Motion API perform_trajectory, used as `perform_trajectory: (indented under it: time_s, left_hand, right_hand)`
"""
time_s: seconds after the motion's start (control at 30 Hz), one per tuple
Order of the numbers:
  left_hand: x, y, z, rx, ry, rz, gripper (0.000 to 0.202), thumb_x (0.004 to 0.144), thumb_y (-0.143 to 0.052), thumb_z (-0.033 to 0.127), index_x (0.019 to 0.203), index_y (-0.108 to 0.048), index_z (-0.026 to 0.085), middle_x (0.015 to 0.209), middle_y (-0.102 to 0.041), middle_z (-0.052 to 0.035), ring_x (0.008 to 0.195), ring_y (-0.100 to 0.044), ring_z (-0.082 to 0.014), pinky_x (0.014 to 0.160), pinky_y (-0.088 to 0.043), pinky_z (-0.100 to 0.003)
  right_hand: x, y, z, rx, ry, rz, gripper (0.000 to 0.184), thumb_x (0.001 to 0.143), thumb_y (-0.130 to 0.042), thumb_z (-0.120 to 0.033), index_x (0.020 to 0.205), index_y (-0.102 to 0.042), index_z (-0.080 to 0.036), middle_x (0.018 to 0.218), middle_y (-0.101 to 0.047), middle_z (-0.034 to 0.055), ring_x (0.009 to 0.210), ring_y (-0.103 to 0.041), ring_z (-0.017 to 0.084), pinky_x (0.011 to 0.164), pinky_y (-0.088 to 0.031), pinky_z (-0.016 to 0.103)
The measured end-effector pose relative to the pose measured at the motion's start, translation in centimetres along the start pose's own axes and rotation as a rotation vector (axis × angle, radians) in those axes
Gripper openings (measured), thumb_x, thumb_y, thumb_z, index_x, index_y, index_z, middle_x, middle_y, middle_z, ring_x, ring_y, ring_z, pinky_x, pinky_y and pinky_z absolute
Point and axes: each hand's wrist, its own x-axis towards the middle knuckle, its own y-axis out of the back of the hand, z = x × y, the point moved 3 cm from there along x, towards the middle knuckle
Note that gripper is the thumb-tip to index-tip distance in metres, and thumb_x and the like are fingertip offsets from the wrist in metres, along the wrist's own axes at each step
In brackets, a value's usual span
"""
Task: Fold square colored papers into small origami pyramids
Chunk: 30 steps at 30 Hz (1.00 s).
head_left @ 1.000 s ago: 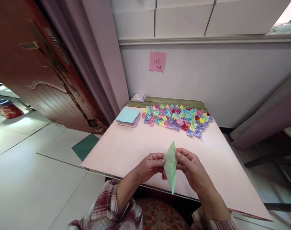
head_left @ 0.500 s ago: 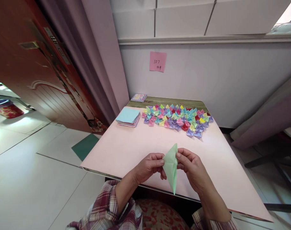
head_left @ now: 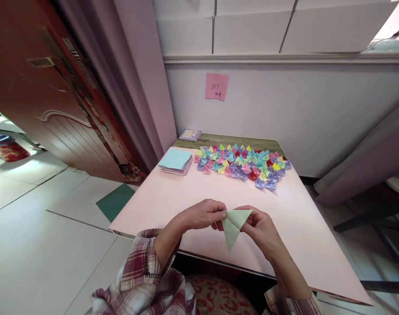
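Note:
A pale green sheet of origami paper [head_left: 233, 225], folded into a triangle with a crease across it, is held up over the near part of the table. My left hand [head_left: 208, 214] pinches its left corner between thumb and fingers. On the other side my right hand [head_left: 259, 225] grips the paper, its fingers partly hidden behind the fold. One point of the triangle hangs downward between the hands. Further back on the table lie many small folded paper pieces [head_left: 239, 162] in several colours, packed side by side.
A stack of square paper [head_left: 175, 158], light blue on top, sits at the table's left side. Behind it is a small printed packet [head_left: 190, 134]. The table [head_left: 160, 197] has a pink cover. A pink note [head_left: 216, 86] is on the wall; a dark green sheet [head_left: 115, 202] lies left, below table level.
The green paper has turned from a tall, narrow upright shape to a triangle with its wide edge on top and a point down. Both hands have shifted slightly around it.

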Motion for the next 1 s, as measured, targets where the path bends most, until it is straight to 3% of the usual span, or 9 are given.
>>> perform_trajectory:
  time_s: [0.1,0.23,0.3,0.47,0.73,0.87,1.0]
  left_hand:
    - [0.9,-0.5,0.1,-0.150,-0.041,0.085,0.040,0.075,-0.065,0.054,0.080,-0.061,0.014,0.072,-0.062,-0.0033,0.064,-0.060,-0.0142,0.061,-0.048,-0.026]
    - [2.2,-1.6,-1.1,-0.468,-0.105,0.421,0.040,0.069,-0.072,0.051,0.079,-0.059,0.014,0.071,-0.061,-0.0016,0.064,-0.059,-0.0136,0.063,-0.049,-0.028]
    - [2.8,-2.4,-2.2,-0.616,-0.094,0.508,0.040,0.069,-0.072,0.051,0.079,-0.059,0.014,0.070,-0.061,-0.0011,0.063,-0.058,-0.0128,0.064,-0.048,-0.027]
    - [3.3,-3.2,-4.1,-0.791,-0.067,0.542,0.040,0.065,-0.075,0.048,0.077,-0.061,0.013,0.067,-0.059,0.0001,0.060,-0.053,-0.0102,0.060,-0.043,-0.023]
    - [3.2,-3.7,-4.3,-0.764,-0.031,0.556,0.041,0.064,-0.076,0.050,0.081,-0.065,0.013,0.067,-0.060,-0.0007,0.059,-0.053,-0.0111,0.060,-0.042,-0.024]
    - [3.4,-4.2,-4.4,-0.825,-0.057,0.579,0.042,0.062,-0.078,0.049,0.080,-0.067,0.012,0.064,-0.059,0.0001,0.058,-0.051,-0.0102,0.058,-0.039,-0.023]
    - [3.3,-4.4,-4.2,-0.871,-0.040,0.613,0.048,0.064,-0.075,0.055,0.082,-0.070,0.011,0.063,-0.060,-0.0014,0.059,-0.052,-0.0111,0.056,-0.038,-0.022]
  right_hand:
    - [0.2,0.1,0.3,-0.119,0.111,0.143,0.024,0.069,-0.071,-0.025,0.091,-0.066,-0.017,0.074,-0.068,0.0012,0.065,-0.061,0.016,0.060,-0.050,0.026]
    - [0.1,-0.3,-0.2,-0.547,0.416,0.439,0.018,0.076,-0.060,-0.024,0.090,-0.070,-0.019,0.082,-0.071,0.0028,0.059,-0.060,0.014,0.058,-0.048,0.025]
    - [-0.1,-0.9,-0.4,-0.759,0.561,0.518,0.021,0.080,-0.054,-0.022,0.094,-0.071,-0.021,0.087,-0.072,0.0036,0.062,-0.062,0.015,0.060,-0.047,0.026]
    - [0.1,-1.5,0.4,-1.027,0.650,0.556,0.031,0.084,-0.050,-0.019,0.107,-0.070,-0.026,0.095,-0.073,0.0034,0.079,-0.066,0.018,0.067,-0.045,0.026]
    - [0.4,-1.1,0.6,-0.924,0.562,0.586,0.031,0.074,-0.052,-0.013,0.094,-0.072,-0.024,0.089,-0.072,0.0028,0.081,-0.065,0.019,0.068,-0.044,0.026]
    - [0.3,-1.1,0.7,-0.927,0.615,0.604,0.029,0.077,-0.053,-0.013,0.094,-0.073,-0.025,0.088,-0.071,0.0027,0.081,-0.064,0.019,0.071,-0.043,0.027]
    - [0.1,-1.1,1.1,-1.103,0.705,0.542,0.020,0.085,-0.058,-0.022,0.094,-0.075,-0.026,0.085,-0.072,0.0043,0.080,-0.062,0.020,0.075,-0.042,0.029]
